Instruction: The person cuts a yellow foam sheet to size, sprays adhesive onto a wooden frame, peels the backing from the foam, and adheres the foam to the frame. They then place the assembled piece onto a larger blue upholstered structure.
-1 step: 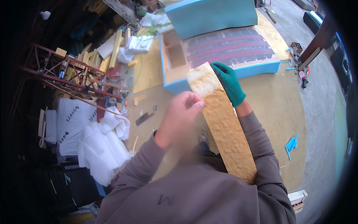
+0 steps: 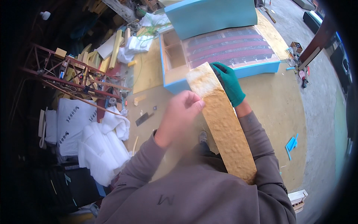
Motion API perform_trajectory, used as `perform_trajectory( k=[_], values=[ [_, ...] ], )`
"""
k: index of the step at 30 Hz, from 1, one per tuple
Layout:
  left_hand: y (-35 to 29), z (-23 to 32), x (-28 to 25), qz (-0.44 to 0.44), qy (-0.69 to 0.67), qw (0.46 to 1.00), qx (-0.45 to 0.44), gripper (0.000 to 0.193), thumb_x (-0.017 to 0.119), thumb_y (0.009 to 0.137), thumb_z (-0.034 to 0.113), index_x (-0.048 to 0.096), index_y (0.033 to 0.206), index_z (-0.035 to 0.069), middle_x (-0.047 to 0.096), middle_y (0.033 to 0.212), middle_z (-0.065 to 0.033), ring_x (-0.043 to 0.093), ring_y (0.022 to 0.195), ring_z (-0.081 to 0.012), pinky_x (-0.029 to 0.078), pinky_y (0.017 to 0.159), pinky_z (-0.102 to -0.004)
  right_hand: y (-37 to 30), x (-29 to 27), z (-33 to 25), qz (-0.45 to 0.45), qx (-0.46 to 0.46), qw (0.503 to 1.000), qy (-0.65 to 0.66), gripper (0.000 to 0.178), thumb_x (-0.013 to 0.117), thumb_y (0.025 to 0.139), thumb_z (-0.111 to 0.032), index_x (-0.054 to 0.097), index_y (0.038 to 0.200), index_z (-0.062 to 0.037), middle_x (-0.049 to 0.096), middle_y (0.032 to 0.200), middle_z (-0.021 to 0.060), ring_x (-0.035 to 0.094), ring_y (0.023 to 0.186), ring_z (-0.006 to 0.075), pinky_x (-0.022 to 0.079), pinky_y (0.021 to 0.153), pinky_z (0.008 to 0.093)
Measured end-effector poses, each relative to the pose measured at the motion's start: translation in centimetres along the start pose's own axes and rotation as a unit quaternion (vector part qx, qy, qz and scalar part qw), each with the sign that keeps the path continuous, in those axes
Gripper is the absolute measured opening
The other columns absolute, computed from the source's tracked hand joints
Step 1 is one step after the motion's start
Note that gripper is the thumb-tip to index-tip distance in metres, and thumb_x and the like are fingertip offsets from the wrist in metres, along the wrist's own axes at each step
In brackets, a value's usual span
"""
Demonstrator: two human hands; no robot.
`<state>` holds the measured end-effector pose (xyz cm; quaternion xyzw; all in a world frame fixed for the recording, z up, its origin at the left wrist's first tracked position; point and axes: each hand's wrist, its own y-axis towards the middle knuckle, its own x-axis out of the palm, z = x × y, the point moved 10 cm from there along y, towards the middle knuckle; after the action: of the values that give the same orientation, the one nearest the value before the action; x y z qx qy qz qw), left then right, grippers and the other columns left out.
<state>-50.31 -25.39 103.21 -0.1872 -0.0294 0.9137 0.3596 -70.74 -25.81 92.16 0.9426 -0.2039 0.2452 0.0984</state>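
Observation:
A long tan slab (image 2: 231,130) with a lumpy brown face and a whitish, fuzzy-looking far end slants up in front of my body. Its near end rests against my right sleeve. My bare left hand (image 2: 181,112) pinches the slab's left edge just below the whitish part, thumb against the face. On the opposite side, my right hand (image 2: 230,84), in a green and dark work glove, is bent around the far end; its fingertips are partly hidden behind the slab. Beyond both hands stands a light-blue sofa base (image 2: 257,70) with dark springs and maroon webbing.
A blue padded panel (image 2: 212,18) stands behind the sofa base. To the left, a red metal rack (image 2: 41,59) holds wood offcuts, above white wadding (image 2: 102,149). A flat dark tool (image 2: 142,119) and blue scraps (image 2: 291,143) lie on the floor covering.

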Motion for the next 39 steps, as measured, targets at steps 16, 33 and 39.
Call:
perform_trajectory(
  k=[16, 33, 39],
  values=[
    [-3.9, 7.5, 2.5, 0.076, 0.293, 0.899, 0.316, 0.018, 0.072, 0.098, 0.005, 0.062, 0.112, 0.000, 0.064, 0.109, -0.0229, 0.064, 0.102, -0.0451, 0.052, 0.089, -0.0486, 0.0, 0.2, -0.6, 0.006, -0.032, 0.995, -0.090, 0.034, 0.075, 0.110, -0.024, 0.077, 0.132, 0.0025, 0.077, 0.113, 0.0004, 0.067, 0.100, 0.0070, 0.057, 0.085, 0.0270],
    [-3.4, 8.8, 4.2, -0.005, 0.265, 0.892, 0.366, 0.010, 0.073, 0.097, -0.002, 0.067, 0.105, -0.001, 0.066, 0.096, -0.0210, 0.067, 0.088, -0.0429, 0.054, 0.075, -0.0461, -0.9, 1.9, -1.6, -0.038, -0.026, 0.999, -0.008, 0.025, 0.072, 0.111, -0.021, 0.078, 0.119, 0.0014, 0.075, 0.104, -0.0022, 0.062, 0.095, 0.0050, 0.054, 0.082, 0.0272],
    [-1.2, 8.0, 2.5, 0.054, 0.270, 0.923, 0.267, 0.013, 0.072, 0.102, 0.010, 0.069, 0.104, -0.003, 0.072, 0.097, -0.0214, 0.071, 0.087, -0.0411, 0.056, 0.077, -0.0462, -0.5, 1.4, -1.9, -0.008, -0.054, 0.994, -0.090, 0.027, 0.071, 0.111, -0.022, 0.079, 0.121, 0.0023, 0.076, 0.104, -0.0014, 0.062, 0.096, 0.0052, 0.055, 0.082, 0.0282]
  ],
)
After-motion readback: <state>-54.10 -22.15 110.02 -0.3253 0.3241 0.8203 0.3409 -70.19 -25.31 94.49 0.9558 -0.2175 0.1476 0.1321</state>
